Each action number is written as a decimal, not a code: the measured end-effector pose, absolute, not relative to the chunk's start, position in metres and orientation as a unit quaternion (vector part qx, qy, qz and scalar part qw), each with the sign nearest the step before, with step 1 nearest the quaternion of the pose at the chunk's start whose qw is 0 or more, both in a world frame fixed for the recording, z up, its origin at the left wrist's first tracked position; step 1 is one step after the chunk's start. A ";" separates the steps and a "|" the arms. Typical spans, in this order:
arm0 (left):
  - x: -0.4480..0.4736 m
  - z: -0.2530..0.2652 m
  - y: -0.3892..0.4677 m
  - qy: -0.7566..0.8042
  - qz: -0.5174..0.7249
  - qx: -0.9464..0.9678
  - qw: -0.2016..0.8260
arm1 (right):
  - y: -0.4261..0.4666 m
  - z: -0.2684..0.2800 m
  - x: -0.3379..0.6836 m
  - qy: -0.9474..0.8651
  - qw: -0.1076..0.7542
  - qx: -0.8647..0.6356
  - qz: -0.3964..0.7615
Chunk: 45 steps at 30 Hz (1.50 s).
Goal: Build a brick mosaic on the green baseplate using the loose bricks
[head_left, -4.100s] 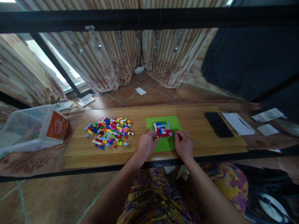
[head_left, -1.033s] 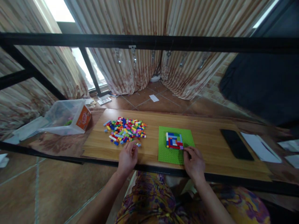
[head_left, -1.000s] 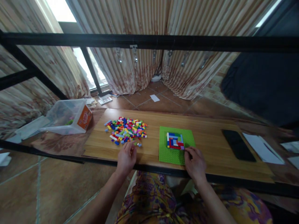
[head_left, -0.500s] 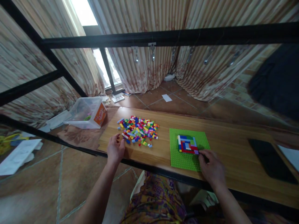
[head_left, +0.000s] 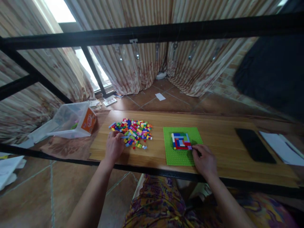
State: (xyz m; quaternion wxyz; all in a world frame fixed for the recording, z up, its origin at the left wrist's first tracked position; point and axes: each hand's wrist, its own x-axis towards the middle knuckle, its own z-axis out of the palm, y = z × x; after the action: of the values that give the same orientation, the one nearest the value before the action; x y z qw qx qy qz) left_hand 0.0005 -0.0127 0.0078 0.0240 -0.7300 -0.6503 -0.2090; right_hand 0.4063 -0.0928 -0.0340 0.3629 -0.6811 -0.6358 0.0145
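Loose toy bricks (head_left: 136, 129) of many colours lie heaped on the left part of the wooden table. My left hand (head_left: 114, 145) is at the near left edge of this heap, its thumb and forefinger drawn together at a light blue brick. To the right, a green baseplate (head_left: 178, 159) bears a low square build of bricks (head_left: 178, 135), with white, blue and red rows around its middle. The thumb and forefinger of my right hand (head_left: 204, 160) pinch a purple brick (head_left: 189, 148) at the build's near right corner.
A dark flat slab (head_left: 255, 145) and white papers (head_left: 281, 147) lie on the table (head_left: 220, 136) at the right. A clear plastic bin (head_left: 68, 123) with an orange label stands to the left. A black metal rail (head_left: 152, 31) crosses beyond the table, before the curtains.
My left hand has moved forward onto the heap's edge, and its fingers have come together. My right hand stays at the purple brick. The whole view has shifted somewhat.
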 end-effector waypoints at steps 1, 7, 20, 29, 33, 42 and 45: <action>-0.002 0.008 -0.011 -0.646 -0.211 -0.734 0.021 | -0.093 -0.034 0.406 -0.634 0.364 -0.682 0.018; -0.001 0.019 -0.017 -0.660 -0.228 -0.715 -0.045 | -0.092 -0.030 0.402 -0.624 0.366 -0.690 0.026; 0.051 0.028 -0.034 -0.628 -0.301 -0.688 -0.204 | -0.092 -0.030 0.402 -0.617 0.373 -0.693 0.033; 0.107 0.038 -0.034 -0.567 -0.300 -0.701 -0.311 | -0.091 -0.030 0.402 -0.620 0.369 -0.691 0.030; 0.156 0.040 -0.018 -0.507 -0.250 -0.779 -0.270 | -0.091 -0.028 0.401 -0.618 0.379 -0.688 0.034; 0.218 0.025 -0.002 -0.473 -0.146 -0.851 -0.178 | -0.090 -0.025 0.401 -0.610 0.397 -0.684 0.050; 0.224 0.025 -0.002 -0.474 -0.148 -0.850 -0.174 | -0.090 -0.025 0.401 -0.611 0.397 -0.683 0.049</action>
State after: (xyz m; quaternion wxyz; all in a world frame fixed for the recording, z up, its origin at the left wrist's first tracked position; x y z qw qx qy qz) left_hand 0.2243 -0.0024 0.0254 -0.1737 -0.8504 -0.4742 -0.1476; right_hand 0.4013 -0.0899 -0.0254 0.3971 -0.6830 -0.6111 0.0486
